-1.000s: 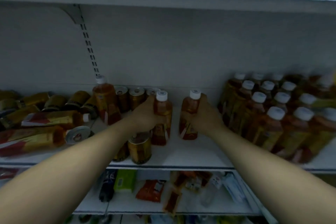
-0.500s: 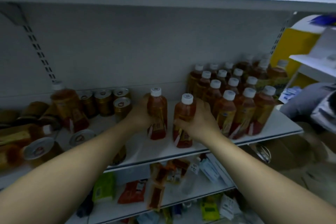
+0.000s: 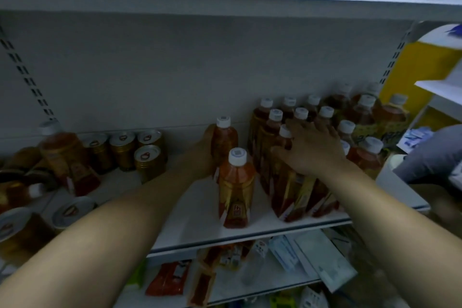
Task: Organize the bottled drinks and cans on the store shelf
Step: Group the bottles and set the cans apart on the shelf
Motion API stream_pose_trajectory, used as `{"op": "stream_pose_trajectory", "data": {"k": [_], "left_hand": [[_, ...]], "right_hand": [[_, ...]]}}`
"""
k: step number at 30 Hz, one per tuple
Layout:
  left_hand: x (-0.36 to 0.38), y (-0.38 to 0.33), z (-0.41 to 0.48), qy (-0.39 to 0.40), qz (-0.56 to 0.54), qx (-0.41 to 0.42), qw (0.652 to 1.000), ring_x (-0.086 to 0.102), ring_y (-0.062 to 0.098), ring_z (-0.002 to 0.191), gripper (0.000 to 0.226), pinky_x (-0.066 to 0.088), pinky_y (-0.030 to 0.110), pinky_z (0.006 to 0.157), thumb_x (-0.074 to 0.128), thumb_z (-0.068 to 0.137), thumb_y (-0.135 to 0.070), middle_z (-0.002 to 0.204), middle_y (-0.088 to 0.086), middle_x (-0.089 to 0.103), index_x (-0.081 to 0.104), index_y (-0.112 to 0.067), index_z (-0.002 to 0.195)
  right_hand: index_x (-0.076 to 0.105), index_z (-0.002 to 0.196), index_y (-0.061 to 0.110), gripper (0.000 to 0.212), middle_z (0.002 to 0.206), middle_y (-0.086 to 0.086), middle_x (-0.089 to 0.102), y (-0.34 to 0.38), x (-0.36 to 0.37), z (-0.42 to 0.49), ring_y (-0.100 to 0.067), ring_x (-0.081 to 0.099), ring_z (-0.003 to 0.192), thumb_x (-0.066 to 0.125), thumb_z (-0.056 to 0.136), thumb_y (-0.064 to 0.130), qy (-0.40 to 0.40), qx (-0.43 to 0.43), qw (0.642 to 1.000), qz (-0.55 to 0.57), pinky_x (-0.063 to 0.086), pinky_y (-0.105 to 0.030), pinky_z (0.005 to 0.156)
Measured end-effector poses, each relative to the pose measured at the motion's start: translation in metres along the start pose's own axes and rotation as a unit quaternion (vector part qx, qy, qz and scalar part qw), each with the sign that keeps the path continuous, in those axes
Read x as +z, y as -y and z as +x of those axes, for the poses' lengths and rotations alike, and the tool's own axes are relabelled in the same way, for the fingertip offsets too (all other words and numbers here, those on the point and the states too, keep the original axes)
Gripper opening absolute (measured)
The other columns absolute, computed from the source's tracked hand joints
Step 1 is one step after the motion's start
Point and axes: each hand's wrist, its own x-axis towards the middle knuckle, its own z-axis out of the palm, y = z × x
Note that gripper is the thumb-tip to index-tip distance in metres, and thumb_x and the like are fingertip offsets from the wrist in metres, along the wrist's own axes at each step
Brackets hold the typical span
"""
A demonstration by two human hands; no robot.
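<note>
Right fingers (image 3: 298, 127) are straight and spread, lying flat over the caps of the block of white-capped amber bottles (image 3: 265, 137) at the right. The right hand (image 3: 310, 151) has nothing in its grasp. Half a second ago it gripped the near amber plastic bottle with white cap and red-gold label (image 3: 236, 187). That bottle now stands free and upright near the front of the white metal shelf (image 3: 195, 222), just left of the block, with a gap between.

Left fingertips are hidden behind the far amber plastic bottle with white cap (image 3: 225, 141). The left hand (image 3: 203, 155) wraps it from the left. It stands upright near the back panel, also short of the block.

Both bottles have moved right, toward the block, over the last second.

My read: one bottle is placed, the right hand is squaring up the block, and the left bottle is not yet docked. The gold metal cans (image 3: 147, 160) standing left of centre and the toppled cans (image 3: 72, 210) at near left look unsorted, so most of the job remains
</note>
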Motion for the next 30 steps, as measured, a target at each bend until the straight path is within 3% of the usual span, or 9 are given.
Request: {"op": "stream_pose_trajectory", "data": {"k": [5,11,14,17,22,25,27,29,30], "left_hand": [[0.012,-0.004,0.039,0.006,-0.008,0.004,1.0,0.051,0.022,0.117,0.094,0.04,0.039,0.103,0.06,0.073,-0.056,0.135,0.006,0.048,0.011,-0.029,0.148],[0.026,0.018,0.088,-0.002,-0.012,0.034,0.999,0.049,0.026,0.122,0.088,0.04,0.049,0.106,0.057,0.073,-0.068,0.134,0.011,0.048,0.028,-0.023,0.143],[0.026,0.004,0.09,0.002,-0.044,0.063,0.997,0.045,0.021,0.127,0.079,0.033,0.041,0.112,0.059,0.069,-0.058,0.137,0.001,0.041,0.026,-0.028,0.134],[0.024,0.0,0.091,0.007,-0.064,0.07,0.995,0.042,0.021,0.129,0.089,0.032,0.042,0.113,0.062,0.064,-0.055,0.14,0.001,0.038,0.021,-0.029,0.138],[0.016,0.0,0.077,0.032,-0.068,-0.033,0.997,0.031,0.018,0.136,0.095,0.027,0.026,0.11,0.063,0.09,-0.02,0.154,0.011,0.024,-0.01,-0.014,0.15],[0.007,-0.005,0.039,-0.017,-0.092,-0.108,0.99,0.044,0.024,0.127,0.062,0.039,0.035,0.104,0.048,0.096,-0.039,0.146,0.008,0.038,0.021,-0.018,0.149],[0.008,-0.012,-0.008,-0.009,-0.2,-0.115,0.973,0.057,0.015,0.102,0.045,0.047,0.031,0.088,0.031,0.1,-0.044,0.124,0.003,0.056,0.052,-0.015,0.127],[0.017,-0.015,-0.056,0.007,-0.279,-0.104,0.955,0.058,0.009,0.091,0.043,0.046,0.03,0.084,0.025,0.098,-0.049,0.113,0.001,0.063,0.06,-0.026,0.102],[0.021,-0.015,-0.074,0.019,-0.306,-0.093,0.947,0.058,0.007,0.094,0.035,0.045,0.028,0.088,0.03,0.093,-0.057,0.119,-0.002,0.063,0.056,-0.035,0.102]], "right_hand": [[0.011,0.153,0.029,0.084,0.16,-0.005,0.02,0.001,0.006,0.002,-0.038,0.009,0.146,0.041,0.086,0.07,0.011,0.007,1.0,0.013,0.016,-0.052,0.113],[0.013,0.151,0.03,0.08,0.159,-0.002,0.022,-0.001,0.006,0.003,-0.037,0.008,0.146,0.04,0.087,0.069,0.007,-0.002,1.0,0.021,0.017,-0.052,0.112],[0.018,0.15,0.03,0.078,0.157,-0.002,0.026,-0.001,0.007,0.002,-0.038,0.009,0.146,0.041,0.087,0.069,-0.006,-0.006,1.0,0.016,0.019,-0.052,0.111],[0.019,0.15,0.029,0.078,0.156,-0.001,0.029,0.0,0.008,0.004,-0.037,0.01,0.146,0.041,0.086,0.07,-0.004,0.002,1.0,0.017,0.02,-0.052,0.111],[0.017,0.15,0.029,0.078,0.156,-0.005,0.029,0.001,0.003,0.0,-0.038,0.01,0.146,0.041,0.087,0.069,0.014,0.007,1.0,0.018,0.019,-0.052,0.111],[0.014,0.152,0.028,0.082,0.158,-0.005,0.025,0.001,-0.001,-0.002,-0.038,0.008,0.146,0.041,0.086,0.07,0.034,0.002,0.999,0.021,0.017,-0.052,0.112],[0.01,0.152,0.029,0.087,0.16,-0.004,0.02,0.001,-0.006,-0.003,-0.037,0.005,0.146,0.042,0.084,0.072,0.063,-0.006,0.997,0.032,0.016,-0.052,0.112],[0.012,0.152,0.031,0.088,0.16,-0.002,0.019,-0.003,-0.012,-0.002,-0.036,0.008,0.146,0.042,0.081,0.075,0.094,-0.021,0.994,0.046,0.018,-0.051,0.113],[0.017,0.151,0.033,0.087,0.159,-0.002,0.023,-0.007,-0.016,-0.002,-0.036,0.014,0.145,0.04,0.08,0.077,0.097,-0.032,0.993,0.051,0.022,-0.051,0.114]]}}
